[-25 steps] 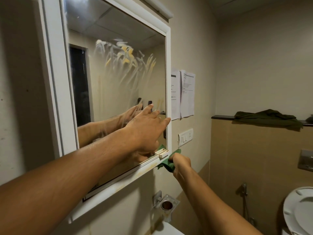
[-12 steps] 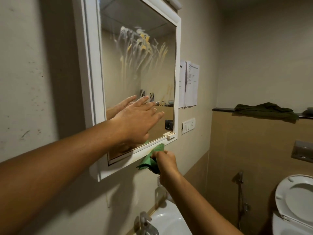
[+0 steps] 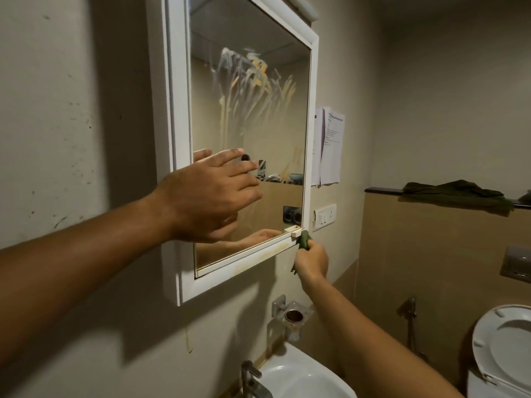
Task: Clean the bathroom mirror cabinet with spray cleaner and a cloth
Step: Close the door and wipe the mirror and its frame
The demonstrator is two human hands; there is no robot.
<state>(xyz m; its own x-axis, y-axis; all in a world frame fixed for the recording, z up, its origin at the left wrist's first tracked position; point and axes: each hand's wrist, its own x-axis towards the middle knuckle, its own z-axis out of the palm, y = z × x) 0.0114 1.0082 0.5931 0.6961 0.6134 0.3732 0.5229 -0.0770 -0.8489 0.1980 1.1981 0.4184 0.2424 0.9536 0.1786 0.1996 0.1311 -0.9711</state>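
Seemingly soap-streaked, the mirror (image 3: 260, 116) hangs above a sink (image 3: 301, 379); right hand (image 3: 312, 261) grips cloth (image 3: 304, 240).

- Left forearm (image 3: 86, 268) bare from the frame edge to the wrist
- Right forearm (image 3: 373, 340) likewise bare along its whole visible length
- Left grip (image 3: 209, 196): an uncovered hand, seen from its back, knuckles showing
- Right grip (image 3: 311, 261): an uncovered hand, seen from its back

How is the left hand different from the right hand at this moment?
The left hand is open, fingers straight, in front of the mirror glass; the right hand grips a green cloth. The left hand is higher, over the glass; the right hand is lower, at the frame's bottom right corner. Both reach toward the same cabinet.
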